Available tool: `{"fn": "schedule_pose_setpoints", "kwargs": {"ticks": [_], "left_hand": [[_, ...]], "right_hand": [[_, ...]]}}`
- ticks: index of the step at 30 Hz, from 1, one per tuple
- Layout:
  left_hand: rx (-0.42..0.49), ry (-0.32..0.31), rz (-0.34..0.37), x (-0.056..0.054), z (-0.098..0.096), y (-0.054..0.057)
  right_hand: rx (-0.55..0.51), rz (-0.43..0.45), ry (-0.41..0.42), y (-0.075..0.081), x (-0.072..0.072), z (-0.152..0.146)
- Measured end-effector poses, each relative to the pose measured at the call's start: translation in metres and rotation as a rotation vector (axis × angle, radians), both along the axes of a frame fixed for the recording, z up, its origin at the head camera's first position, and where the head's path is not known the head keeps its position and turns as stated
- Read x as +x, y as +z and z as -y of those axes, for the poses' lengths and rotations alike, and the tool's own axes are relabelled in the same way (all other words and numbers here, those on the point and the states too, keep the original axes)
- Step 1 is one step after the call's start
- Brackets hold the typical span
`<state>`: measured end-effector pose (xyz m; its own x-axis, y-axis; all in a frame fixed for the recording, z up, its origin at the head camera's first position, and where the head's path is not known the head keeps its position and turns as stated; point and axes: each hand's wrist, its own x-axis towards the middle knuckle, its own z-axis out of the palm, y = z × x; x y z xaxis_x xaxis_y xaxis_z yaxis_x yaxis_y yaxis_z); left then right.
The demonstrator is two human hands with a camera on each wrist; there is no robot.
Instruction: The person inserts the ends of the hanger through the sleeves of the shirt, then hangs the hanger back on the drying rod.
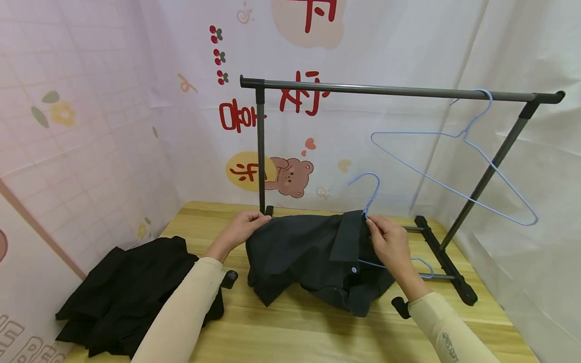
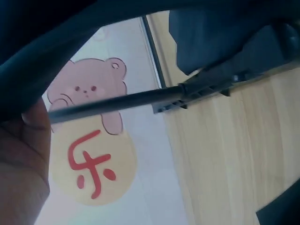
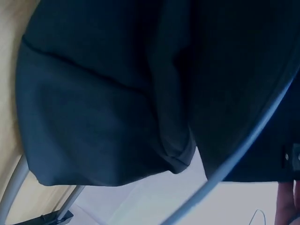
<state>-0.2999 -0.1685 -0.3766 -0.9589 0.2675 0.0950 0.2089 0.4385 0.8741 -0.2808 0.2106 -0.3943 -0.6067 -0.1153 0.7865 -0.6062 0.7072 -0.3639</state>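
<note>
A dark collared shirt (image 1: pixel 295 247) with a light button is held up over the table in the head view. My left hand (image 1: pixel 240 229) pinches its shoulder edge. At the collar, my right hand (image 1: pixel 391 244) pinches the cloth beside the neck of a blue wire hanger (image 1: pixel 373 194). The hanger's hook rises out of the collar, and one end of it sticks out at the right, outside the shirt. In the right wrist view the hanger wire (image 3: pixel 225 168) crosses in front of the shirt (image 3: pixel 93 117). Cloth hides most of my left fingers in the left wrist view.
Behind the shirt stands a dark metal clothes rack (image 1: pixel 345 88). Another blue wire hanger (image 1: pixel 417 133) hangs from its bar at the right. A pile of black clothing (image 1: pixel 131 292) lies on the wooden table (image 1: pixel 281 338) at the left.
</note>
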Motion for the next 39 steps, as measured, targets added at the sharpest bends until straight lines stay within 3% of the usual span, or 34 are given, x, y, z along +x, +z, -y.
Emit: {"fn": "schedule_pose_setpoints", "kwargs": {"ticks": [3, 6, 12, 14, 17, 22, 25, 28, 33, 36, 39], "left_hand": [[-0.027, 0.063, 0.003, 0.001, 0.001, -0.005], [-0.099, 0.069, -0.035, 0.005, -0.01, -0.008], [-0.3, -0.107, -0.248, 0.012, -0.049, -0.003], [-0.341, -0.132, -0.302, 0.015, -0.057, -0.001], [-0.342, -0.123, -0.338, 0.017, -0.06, -0.003], [-0.339, -0.124, -0.319, 0.019, -0.056, -0.008], [-0.347, -0.12, -0.292, 0.019, -0.054, -0.01], [-0.404, -0.09, -0.307, 0.021, -0.057, -0.011], [-0.462, -0.098, -0.384, 0.027, -0.078, -0.004], [-0.43, -0.151, -0.416, 0.028, -0.095, -0.001], [-0.383, -0.147, -0.434, 0.026, -0.108, -0.001]], "right_hand": [[0.001, 0.005, 0.015, -0.002, -0.001, 0.003], [-0.003, 0.041, 0.069, -0.006, -0.001, 0.007], [0.029, 0.089, 0.177, -0.013, -0.001, 0.017], [0.053, 0.093, 0.186, -0.013, 0.0, 0.019], [0.061, 0.082, 0.147, -0.015, 0.001, 0.02], [0.02, 0.069, 0.062, -0.016, 0.001, 0.02], [0.013, 0.074, 0.062, -0.016, 0.002, 0.022], [0.004, 0.091, 0.077, -0.014, 0.004, 0.025], [-0.013, 0.15, 0.107, -0.012, 0.006, 0.033], [0.002, 0.167, 0.123, -0.01, 0.009, 0.04], [0.021, 0.196, 0.131, -0.008, 0.012, 0.046]]}}
